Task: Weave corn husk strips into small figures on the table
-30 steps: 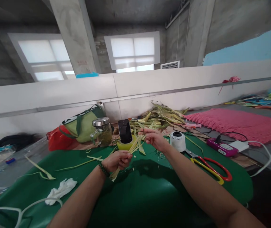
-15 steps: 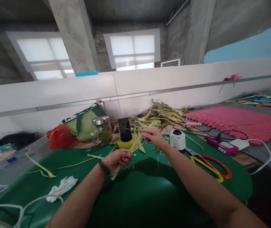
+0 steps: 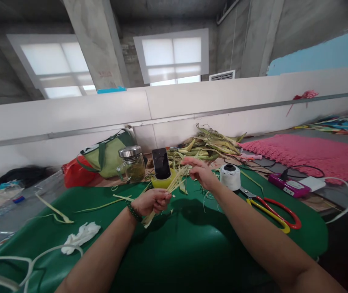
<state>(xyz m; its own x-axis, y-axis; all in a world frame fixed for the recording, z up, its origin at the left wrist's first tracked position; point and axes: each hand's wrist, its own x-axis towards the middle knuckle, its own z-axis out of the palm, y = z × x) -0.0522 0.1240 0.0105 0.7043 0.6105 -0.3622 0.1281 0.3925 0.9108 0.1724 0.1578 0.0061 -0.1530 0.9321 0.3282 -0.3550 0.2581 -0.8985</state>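
Observation:
Closed around a bundle of pale corn husk strips [image 3: 177, 180] is my left hand [image 3: 152, 202], with a green bead bracelet at its wrist. The strips fan out up and to the right, while their short ends stick out below the palm. My right hand [image 3: 202, 174] is beside the upper ends of the strips, its fingers stretched to the left and thumb apart. Whether a fingertip touches a strip is hard to make out. Behind the bundle, a dark phone [image 3: 161, 162] leans upright in a yellow roll [image 3: 163, 181].
Husks [image 3: 209, 142] are heaped against the white partition. A lidded glass jar [image 3: 131, 167] stands left of the phone. To the right are a white thread cone [image 3: 230, 178], scissors [image 3: 268, 209] and a purple power strip [image 3: 288, 186]. Crumpled tissue [image 3: 81, 238] lies left on the green cover [image 3: 186, 252].
My right hand pinched the strip ends earlier; now its fingers are straighter and more spread, slightly higher and to the right. My left hand keeps hold of the bundle. The view has tilted slightly.

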